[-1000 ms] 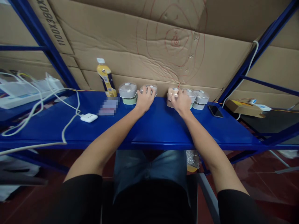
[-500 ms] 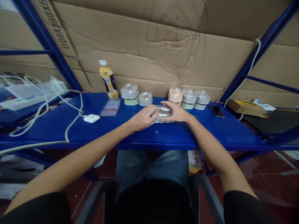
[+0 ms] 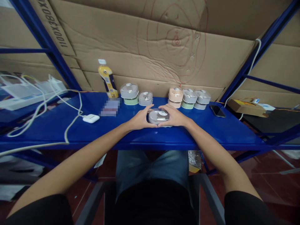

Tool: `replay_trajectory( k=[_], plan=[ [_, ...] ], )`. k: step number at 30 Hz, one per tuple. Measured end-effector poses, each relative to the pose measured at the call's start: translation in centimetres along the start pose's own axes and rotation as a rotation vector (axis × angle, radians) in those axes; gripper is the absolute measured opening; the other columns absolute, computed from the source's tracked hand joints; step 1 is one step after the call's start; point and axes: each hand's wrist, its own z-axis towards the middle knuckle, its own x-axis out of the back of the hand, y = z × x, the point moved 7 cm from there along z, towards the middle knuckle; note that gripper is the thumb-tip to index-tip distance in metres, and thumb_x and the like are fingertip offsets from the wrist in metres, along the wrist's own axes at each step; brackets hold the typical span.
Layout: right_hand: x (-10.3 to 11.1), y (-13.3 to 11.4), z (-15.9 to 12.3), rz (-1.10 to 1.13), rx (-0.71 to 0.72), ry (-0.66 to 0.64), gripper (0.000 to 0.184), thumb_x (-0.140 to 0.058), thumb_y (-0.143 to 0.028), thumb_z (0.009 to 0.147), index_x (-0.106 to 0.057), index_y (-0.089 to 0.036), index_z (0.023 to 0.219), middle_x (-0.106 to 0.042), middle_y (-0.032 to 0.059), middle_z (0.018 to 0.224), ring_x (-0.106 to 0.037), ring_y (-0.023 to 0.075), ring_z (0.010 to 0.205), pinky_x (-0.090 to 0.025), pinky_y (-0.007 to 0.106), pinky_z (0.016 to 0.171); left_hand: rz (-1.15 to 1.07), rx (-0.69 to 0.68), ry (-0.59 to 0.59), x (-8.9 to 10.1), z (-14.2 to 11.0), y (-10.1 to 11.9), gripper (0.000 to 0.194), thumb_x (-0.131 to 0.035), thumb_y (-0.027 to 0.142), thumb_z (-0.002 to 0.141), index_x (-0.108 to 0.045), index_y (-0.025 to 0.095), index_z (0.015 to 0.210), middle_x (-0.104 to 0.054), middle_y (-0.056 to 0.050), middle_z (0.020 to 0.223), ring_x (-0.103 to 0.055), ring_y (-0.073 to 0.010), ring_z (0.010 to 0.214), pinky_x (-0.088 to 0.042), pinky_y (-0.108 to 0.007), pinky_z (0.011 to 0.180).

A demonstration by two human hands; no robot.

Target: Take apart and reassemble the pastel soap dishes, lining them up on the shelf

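A small grey lunch box (image 3: 153, 116) with a clear, shiny lid lies on the blue table in front of me. My left hand (image 3: 140, 119) curves around its left end, fingers at the far side and thumb at the near side. Around the right end wraps my right hand (image 3: 174, 115), its thumb along the near edge. Behind my right hand stands a peach lunch box (image 3: 175, 94). A lone grey lunch box (image 3: 145, 98) sits behind my left hand. The underside of the held box is hidden.
Stacked grey-and-green boxes (image 3: 129, 93) and a yellow bottle (image 3: 107, 79) stand along the cardboard wall. To the right are more stacked boxes (image 3: 189, 98) and a phone (image 3: 217, 111). A white earbud case (image 3: 91, 118) and cables (image 3: 67, 129) lie left.
My left hand has moved from the box's top to around its left end, its fingers spreading. The box has shifted slightly left and towards me, with my right hand along.
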Motion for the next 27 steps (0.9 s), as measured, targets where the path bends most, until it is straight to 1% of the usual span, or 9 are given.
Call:
replay_trajectory(
  k=[3, 6, 8, 9, 12, 14, 19, 23, 27],
  plan=[
    [1.4, 1.0, -0.3, 0.082, -0.004, 0.068, 0.094, -0.086, -0.078, 0.082, -0.063, -0.023, 0.155, -0.072, 0.0169, 0.146, -0.069, 0.0376, 0.132, -0.056, 0.056, 0.116, 0.055, -0.033, 0.022, 0.4, -0.1, 0.4, 0.121, -0.097, 0.062, 0.073, -0.044, 0.018, 0.172, -0.066, -0.024, 0.157, -0.066, -0.0452, 0.147, -0.050, -0.065, 0.127],
    [3.4, 3.3, -1.0, 0.158, -0.107, 0.171, 0.081, -0.070, -0.080, 0.095, -0.065, -0.023, 0.152, -0.075, 0.0143, 0.143, -0.072, 0.0348, 0.126, -0.058, 0.051, 0.109, 0.140, -0.099, -0.027, 0.1, -0.4, 1.3, 0.084, -0.086, 0.061, 0.085, -0.068, 0.021, 0.157, -0.064, -0.018, 0.151, -0.064, -0.0416, 0.145, -0.048, -0.061, 0.130],
    [4.4, 4.7, -1.6, 0.196, -0.179, 0.230, 0.079, -0.064, -0.083, 0.097, -0.068, -0.024, 0.148, -0.078, 0.0131, 0.141, -0.072, 0.0354, 0.127, -0.058, 0.050, 0.108, 0.179, -0.119, -0.081, -0.3, -0.6, 1.7, 0.063, -0.078, 0.059, 0.094, -0.078, 0.024, 0.147, -0.060, -0.016, 0.148, -0.062, -0.0392, 0.146, -0.047, -0.059, 0.132],
    [4.6, 5.3, -1.9, 0.212, -0.204, 0.252, 0.080, -0.063, -0.085, 0.097, -0.069, -0.023, 0.147, -0.078, 0.0132, 0.141, -0.072, 0.0363, 0.129, -0.058, 0.050, 0.110, 0.192, -0.123, -0.095, -0.4, -0.7, 1.9, 0.058, -0.075, 0.057, 0.097, -0.080, 0.025, 0.145, -0.058, -0.015, 0.149, -0.061, -0.0385, 0.147, -0.046, -0.058, 0.133],
    [4.7, 6.3, -2.1, 0.249, -0.259, 0.274, 0.082, -0.065, -0.085, 0.095, -0.069, -0.021, 0.146, -0.079, 0.0158, 0.140, -0.073, 0.0387, 0.128, -0.057, 0.054, 0.112, 0.207, -0.141, -0.096, -0.4, -0.9, 2.1, 0.052, -0.072, 0.056, 0.101, -0.082, 0.027, 0.143, -0.053, -0.015, 0.155, -0.056, -0.0388, 0.152, -0.043, -0.056, 0.135],
    [4.4, 6.5, -2.1, 0.248, -0.285, 0.269, 0.078, -0.065, -0.082, 0.096, -0.069, -0.023, 0.146, -0.079, 0.0158, 0.140, -0.074, 0.0391, 0.126, -0.057, 0.056, 0.112, 0.212, -0.147, -0.075, -0.1, -0.8, 2.1, 0.050, -0.071, 0.056, 0.102, -0.084, 0.027, 0.140, -0.053, -0.014, 0.156, -0.055, -0.0390, 0.152, -0.044, -0.056, 0.135],
    [4.9, 7.0, -2.1, 0.187, -0.315, 0.294, 0.074, -0.066, -0.076, 0.098, -0.067, -0.024, 0.151, -0.077, 0.0143, 0.147, -0.071, 0.0410, 0.134, -0.057, 0.057, 0.116, 0.238, -0.082, 0.085, 2.5, -0.5, 0.4, 0.048, -0.068, 0.058, 0.103, -0.085, 0.022, 0.130, -0.060, -0.015, 0.148, -0.062, -0.0394, 0.143, -0.048, -0.059, 0.130],
    [5.1, 8.2, -2.4, 0.102, -0.384, 0.163, 0.079, -0.083, -0.069, 0.088, -0.070, -0.021, 0.149, -0.078, 0.0166, 0.144, -0.075, 0.0419, 0.129, -0.059, 0.059, 0.114, 0.246, 0.028, 0.164, 4.3, -0.2, -2.2, 0.049, -0.072, 0.063, 0.096, -0.086, 0.020, 0.115, -0.063, -0.015, 0.137, -0.066, -0.0385, 0.135, -0.050, -0.059, 0.125],
    [4.8, 8.8, -2.8, 0.050, -0.425, 0.048, 0.087, -0.098, -0.064, 0.074, -0.075, -0.023, 0.147, -0.079, 0.0178, 0.145, -0.076, 0.0433, 0.131, -0.060, 0.063, 0.115, 0.218, 0.091, 0.180, 4.8, -0.1, -4.1, 0.052, -0.080, 0.069, 0.087, -0.083, 0.020, 0.103, -0.063, -0.015, 0.134, -0.068, -0.0368, 0.128, -0.052, -0.058, 0.121]
  ],
)
